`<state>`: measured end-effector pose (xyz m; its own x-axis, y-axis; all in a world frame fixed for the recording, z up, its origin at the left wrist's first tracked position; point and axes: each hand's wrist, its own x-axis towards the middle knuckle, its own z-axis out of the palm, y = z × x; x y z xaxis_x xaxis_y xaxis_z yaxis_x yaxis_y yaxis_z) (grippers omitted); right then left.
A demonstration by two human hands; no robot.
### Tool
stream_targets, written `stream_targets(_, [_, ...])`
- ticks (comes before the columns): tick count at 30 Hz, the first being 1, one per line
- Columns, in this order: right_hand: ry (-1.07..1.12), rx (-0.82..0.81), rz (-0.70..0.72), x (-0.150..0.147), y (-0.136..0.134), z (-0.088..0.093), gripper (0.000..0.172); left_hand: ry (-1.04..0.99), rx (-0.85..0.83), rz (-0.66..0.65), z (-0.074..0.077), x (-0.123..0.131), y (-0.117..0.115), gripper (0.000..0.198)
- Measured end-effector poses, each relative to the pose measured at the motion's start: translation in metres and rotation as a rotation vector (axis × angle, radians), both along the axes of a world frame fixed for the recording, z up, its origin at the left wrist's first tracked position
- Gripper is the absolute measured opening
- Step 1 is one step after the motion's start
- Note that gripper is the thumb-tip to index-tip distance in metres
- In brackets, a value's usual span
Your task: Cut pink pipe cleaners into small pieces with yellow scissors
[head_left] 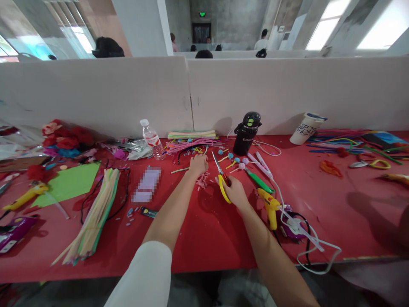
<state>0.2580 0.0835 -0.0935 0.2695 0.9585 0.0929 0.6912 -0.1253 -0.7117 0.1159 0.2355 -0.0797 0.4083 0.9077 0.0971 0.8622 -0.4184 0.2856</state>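
Right hand (pixel 235 190) grips yellow-handled scissors (pixel 220 177), while left hand (pixel 198 164) rests loosely curled on the red table (pixel 217 230) beside pink scraps (pixel 203 181).

table (pixel 204 243) red; scissors (pixel 223 181) yellow handles, grey blades; glue gun (pixel 270 207) yellow, orange tip; cable (pixel 315 245) white; flask (pixel 246 134) black, green lid spot; cup (pixel 306 128) white, black lettering; paper (pixel 68 183) light green; sleeve (pixel 143 277) white
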Motion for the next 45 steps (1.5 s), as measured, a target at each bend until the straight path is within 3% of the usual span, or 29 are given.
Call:
stream_targets(3, [-0.036, -0.050, -0.001, 0.000, -0.002, 0.004, 0.043, -0.052, -0.025, 0.035, 0.003, -0.012, -0.001, 0.023])
stream_targets(8, [-0.219, -0.210, -0.075, 0.002, -0.007, 0.012, 0.040, -0.043, -0.021, 0.257, 0.002, -0.041, 0.003, 0.021])
stream_targets(14, [-0.313, -0.316, -0.058, 0.007, -0.011, 0.017, 0.044, 0.050, -0.068, 0.266, 0.001, -0.050, 0.011, 0.020])
stream_targets(24, [-0.324, -0.217, -0.069, 0.015, -0.008, 0.011, 0.035, -0.007, -0.067, 0.309, 0.005, -0.061, 0.008, 0.021])
stream_targets(30, [-0.294, -0.067, -0.076, 0.010, -0.006, 0.005, 0.035, -0.288, -0.034, 0.294, 0.023, -0.071, -0.032, 0.013])
stream_targets(33, [-0.102, 0.170, -0.067, 0.002, -0.005, 0.010, 0.031, -0.610, -0.006, 0.103, 0.030, -0.071, -0.064, 0.013])
stream_targets(35, [0.182, 0.309, -0.015, -0.006, -0.005, 0.015, 0.035, -0.792, -0.055, -0.026, 0.031, -0.069, -0.083, 0.015])
stream_targets(37, [0.533, 0.329, 0.070, -0.013, -0.005, 0.020, 0.041, -0.923, -0.148, -0.103, 0.030, -0.068, -0.096, 0.017])
stream_targets(41, [0.991, 0.266, 0.228, -0.018, -0.008, 0.025, 0.036, -0.980, -0.381, -0.209, 0.028, -0.070, -0.107, 0.023])
stream_targets(45, [1.168, 0.358, 0.192, -0.017, -0.012, 0.026, 0.022, -1.000, -0.611, -0.247, 0.034, -0.076, -0.118, 0.027])
